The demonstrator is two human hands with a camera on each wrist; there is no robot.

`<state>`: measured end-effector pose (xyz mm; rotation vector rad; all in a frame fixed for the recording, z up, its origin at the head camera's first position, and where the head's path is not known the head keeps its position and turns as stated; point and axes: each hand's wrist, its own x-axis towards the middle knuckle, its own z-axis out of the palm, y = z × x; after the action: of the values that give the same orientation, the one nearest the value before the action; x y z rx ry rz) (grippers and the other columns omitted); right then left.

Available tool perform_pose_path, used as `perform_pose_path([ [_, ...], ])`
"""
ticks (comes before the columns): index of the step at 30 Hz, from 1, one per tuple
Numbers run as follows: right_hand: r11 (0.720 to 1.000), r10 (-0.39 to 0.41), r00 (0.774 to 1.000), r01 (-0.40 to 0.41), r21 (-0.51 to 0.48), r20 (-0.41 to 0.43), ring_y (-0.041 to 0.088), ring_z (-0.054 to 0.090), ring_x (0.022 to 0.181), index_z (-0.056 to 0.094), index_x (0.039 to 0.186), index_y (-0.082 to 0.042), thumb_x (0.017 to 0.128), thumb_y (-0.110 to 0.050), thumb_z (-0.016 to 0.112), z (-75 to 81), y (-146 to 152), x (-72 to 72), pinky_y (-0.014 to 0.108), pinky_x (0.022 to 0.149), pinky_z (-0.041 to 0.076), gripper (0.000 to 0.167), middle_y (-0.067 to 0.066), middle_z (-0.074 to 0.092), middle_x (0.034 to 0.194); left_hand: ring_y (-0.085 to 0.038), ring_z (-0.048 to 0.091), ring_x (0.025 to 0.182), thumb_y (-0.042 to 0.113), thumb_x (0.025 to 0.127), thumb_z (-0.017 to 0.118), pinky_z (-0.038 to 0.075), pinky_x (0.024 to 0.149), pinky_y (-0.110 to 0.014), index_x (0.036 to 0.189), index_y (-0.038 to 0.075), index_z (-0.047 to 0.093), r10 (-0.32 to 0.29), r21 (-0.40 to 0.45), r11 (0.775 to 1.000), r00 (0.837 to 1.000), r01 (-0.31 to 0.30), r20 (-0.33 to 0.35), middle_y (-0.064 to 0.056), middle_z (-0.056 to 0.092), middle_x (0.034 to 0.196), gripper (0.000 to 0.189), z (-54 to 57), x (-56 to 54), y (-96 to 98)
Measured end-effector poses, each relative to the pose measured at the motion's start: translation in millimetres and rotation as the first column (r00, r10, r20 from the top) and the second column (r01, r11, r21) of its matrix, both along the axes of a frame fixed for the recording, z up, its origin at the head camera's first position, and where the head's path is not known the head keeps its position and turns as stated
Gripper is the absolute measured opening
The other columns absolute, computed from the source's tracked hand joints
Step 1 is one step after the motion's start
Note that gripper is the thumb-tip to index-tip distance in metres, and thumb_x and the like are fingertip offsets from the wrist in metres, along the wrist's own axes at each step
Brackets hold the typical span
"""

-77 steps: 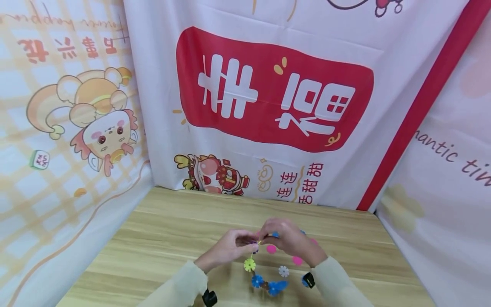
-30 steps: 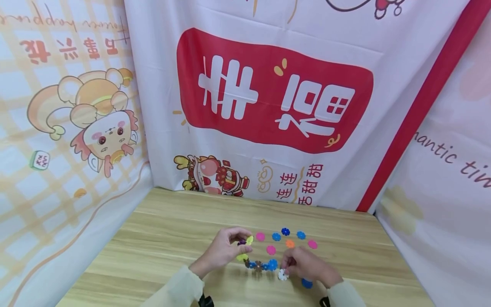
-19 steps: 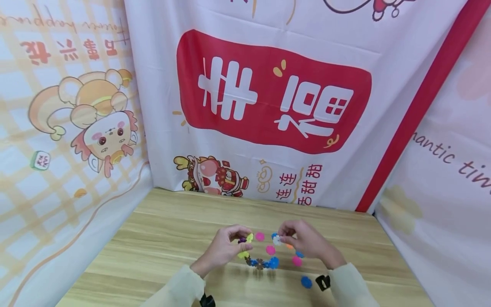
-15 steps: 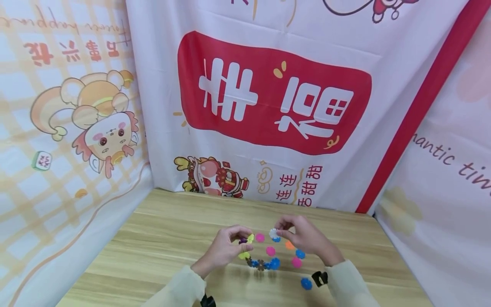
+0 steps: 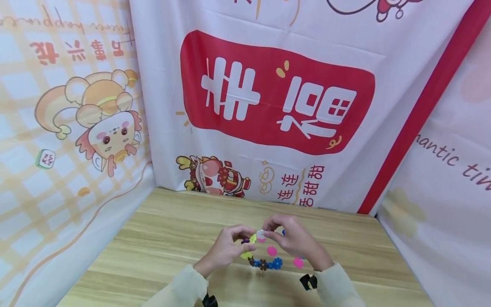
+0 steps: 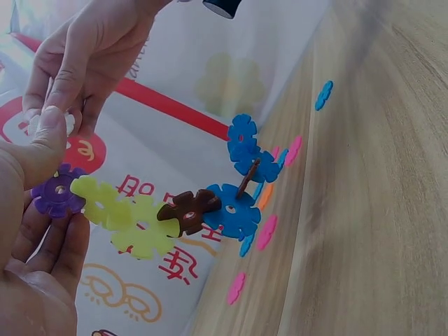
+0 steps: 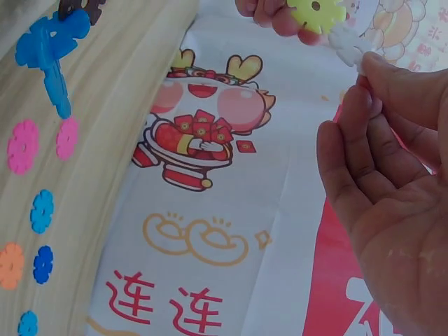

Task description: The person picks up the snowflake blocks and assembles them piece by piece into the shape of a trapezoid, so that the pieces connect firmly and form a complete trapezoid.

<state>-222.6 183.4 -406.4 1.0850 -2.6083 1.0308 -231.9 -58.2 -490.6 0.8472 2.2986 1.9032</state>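
My left hand (image 5: 224,248) holds up a curved chain of interlocking plastic snowflake discs by its purple disc (image 6: 59,190). From there the chain runs through yellow discs (image 6: 145,227), a brown disc (image 6: 187,213) and blue discs (image 6: 232,210), and its far part hangs free over the table. Between thumb and fingertips, my right hand (image 5: 290,238) pinches a white snowflake disc (image 7: 348,43). In the right wrist view this white disc is right by the chain's yellow end (image 7: 317,14). In the left wrist view my left thumb covers part of it.
Loose discs lie flat on the wooden table (image 5: 180,217): pink (image 7: 23,146), light blue (image 7: 42,211), orange (image 7: 10,266) and dark blue (image 7: 43,264). Behind the table hangs a printed cloth (image 5: 161,106), with more cloth at both sides.
My right hand has picked the white disc up from the table, lifted it and carried it left to the chain's end. My left hand has stayed nearly still with the chain.
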Motion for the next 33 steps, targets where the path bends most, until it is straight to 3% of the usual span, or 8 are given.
perform_pose_path([
  [4, 1.0, 0.006, 1.0, -0.006, 0.012, 0.027, 0.002, 0.069, 0.088, 0.074, 0.1, -0.019, 0.096, -0.01, 0.077, -0.6, -3.4, 0.5, 0.024, 0.086, 0.062, 0.01, -0.001, 0.078, 0.095, -0.012, 0.069, 0.099, 0.028, 0.09, 0.085, 0.057, 0.098, -0.029, 0.123, 0.018, 0.075, -0.01, 0.007, 1.0, 1.0, 0.01, -0.022, -0.004, 0.075, 0.113, 0.036, 0.0, 0.4, 0.9],
  [8, 1.0, -0.016, 1.0, 0.016, 0.014, -0.005, 0.003, 0.069, 0.085, 0.074, 0.095, -0.016, 0.093, -0.005, 0.078, -1.7, -8.4, 1.0, 0.022, 0.082, 0.062, 0.012, -0.001, 0.077, 0.091, -0.011, 0.069, 0.097, 0.028, 0.09, 0.084, 0.06, 0.096, -0.034, 0.125, 0.017, 0.076, -0.012, 0.002, 1.0, 0.995, 0.012, -0.098, -0.005, 0.074, 0.113, 0.038, -1.4, 0.4, 3.7],
  [14, 0.993, -0.117, 0.99, 0.115, -0.033, -0.077, 0.003, 0.067, 0.077, 0.074, 0.085, -0.013, 0.086, 0.011, 0.079, -4.7, -20.8, 5.0, 0.022, 0.073, 0.062, 0.024, -0.004, 0.074, 0.082, -0.011, 0.071, 0.096, 0.024, 0.089, 0.084, 0.064, 0.092, -0.035, 0.123, 0.011, 0.077, 0.029, -0.009, 0.999, 0.978, -0.032, -0.205, -0.004, 0.076, 0.115, 0.037, -2.7, 2.6, 8.1],
  [19, 0.987, -0.156, 0.982, 0.151, -0.052, -0.104, 0.003, 0.068, 0.077, 0.073, 0.085, -0.014, 0.087, 0.01, 0.079, -12.7, -24.5, 6.4, 0.021, 0.07, 0.061, 0.025, -0.005, 0.074, 0.082, -0.008, 0.07, 0.093, 0.02, 0.088, 0.084, 0.065, 0.084, -0.032, 0.119, 0.007, 0.078, 0.057, -0.021, 0.998, 0.959, -0.065, -0.276, -0.004, 0.076, 0.11, 0.034, -4.2, 3.3, 8.6],
  [21, 0.986, -0.16, 0.984, 0.156, -0.051, -0.08, 0.003, 0.069, 0.078, 0.074, 0.086, -0.015, 0.088, 0.008, 0.079, -15.2, -22.4, 5.8, 0.021, 0.07, 0.061, 0.024, -0.006, 0.074, 0.083, -0.008, 0.069, 0.092, 0.022, 0.088, 0.084, 0.064, 0.083, -0.032, 0.12, 0.009, 0.078, 0.054, -0.035, 0.997, 0.96, -0.066, -0.275, -0.003, 0.076, 0.111, 0.035, -4.0, 2.6, 8.6],
  [27, 0.996, -0.093, 0.995, 0.094, -0.014, 0.028, 0.004, 0.07, 0.08, 0.076, 0.089, -0.014, 0.09, 0.001, 0.08, -10.8, -12.9, -2.5, 0.021, 0.076, 0.062, 0.016, -0.007, 0.075, 0.085, -0.012, 0.07, 0.101, 0.033, 0.094, 0.082, 0.061, 0.094, -0.031, 0.123, 0.024, 0.076, 0.004, -0.113, 0.993, 0.984, -0.025, -0.18, 0.008, 0.074, 0.119, 0.031, 4.0, -0.1, 3.5],
  [33, 0.996, 0.016, 0.995, -0.025, 0.088, 0.1, 0.0, 0.069, 0.082, 0.078, 0.095, -0.016, 0.094, -0.003, 0.078, 1.6, -15.5, -9.4, 0.02, 0.078, 0.061, 0.013, -0.006, 0.078, 0.092, -0.009, 0.068, 0.096, 0.036, 0.1, 0.074, 0.06, 0.092, -0.031, 0.114, 0.03, 0.077, 0.041, -0.095, 0.993, 0.974, -0.064, -0.225, 0.012, 0.073, 0.107, 0.015, 8.5, -0.4, 1.2],
])
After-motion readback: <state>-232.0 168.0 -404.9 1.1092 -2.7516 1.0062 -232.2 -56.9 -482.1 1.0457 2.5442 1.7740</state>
